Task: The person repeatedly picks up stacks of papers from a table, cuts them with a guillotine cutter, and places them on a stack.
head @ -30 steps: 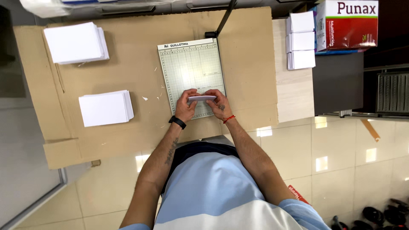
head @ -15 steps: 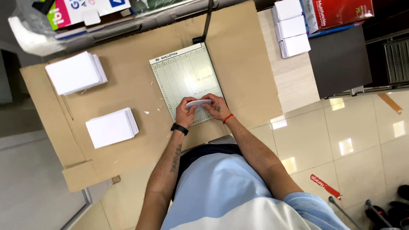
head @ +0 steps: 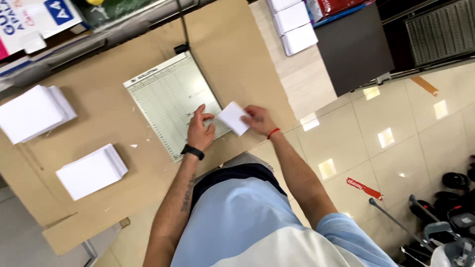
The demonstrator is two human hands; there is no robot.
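- The right hand (head: 257, 118) grips a small stack of white cards (head: 234, 118) by its right edge, fingers pinched on it; the stack hangs tilted over the near right corner of the paper trimmer (head: 170, 101).
- The left hand (head: 200, 131) rests on the trimmer's gridded board just left of the stack, fingers spread loosely and holding nothing; a black watch (head: 192, 151) sits on that wrist, a red band (head: 273, 132) on the other.
- The trimmer lies skewed on a brown cardboard sheet (head: 237, 44); its cutting arm (head: 184, 24) stands raised at the far right corner.
- Left of the trimmer lie two white paper piles, one far left (head: 32, 112) and one nearer (head: 91, 171); both well apart from the hands.
- Far right, three more white stacks (head: 293, 22) lie in a row on a pale surface; beyond it, glossy floor tiles (head: 396, 128).
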